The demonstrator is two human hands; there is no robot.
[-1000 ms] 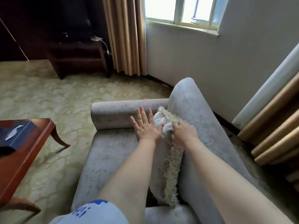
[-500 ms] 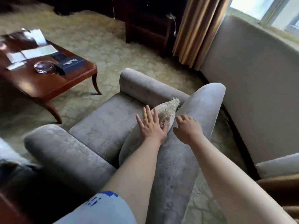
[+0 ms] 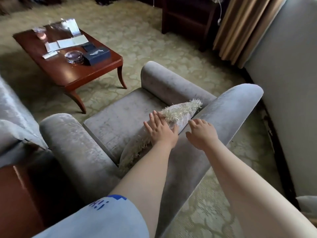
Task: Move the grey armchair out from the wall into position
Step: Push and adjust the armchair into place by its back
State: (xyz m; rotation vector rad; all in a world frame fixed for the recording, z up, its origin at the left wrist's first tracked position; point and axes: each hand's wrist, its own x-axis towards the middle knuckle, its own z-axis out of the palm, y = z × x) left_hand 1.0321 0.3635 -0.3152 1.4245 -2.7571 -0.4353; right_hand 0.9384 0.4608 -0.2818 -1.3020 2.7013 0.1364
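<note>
I see the grey armchair (image 3: 120,121) from behind its backrest (image 3: 231,107), which stands at an angle to the pale wall (image 3: 283,83) with a strip of carpet between them. A grey cushion with a cream fringe (image 3: 181,110) leans on the seat against the backrest. My left hand (image 3: 159,129) lies flat on the cushion with its fingers straight. My right hand (image 3: 200,133) rests on the top of the backrest beside the cushion, fingers spread and slightly bent, gripping nothing.
A red-brown coffee table (image 3: 68,69) with papers, a glass ashtray and a dark box stands in front of the chair. Another grey seat (image 3: 12,117) and a dark wooden piece (image 3: 17,194) are at the left. Beige curtains (image 3: 240,28) and a dark cabinet (image 3: 185,14) stand beyond.
My right hand has let go of the cushion's fringed edge and moved onto the backrest. The view has swung round behind the chair, and more floor shows between chair and wall.
</note>
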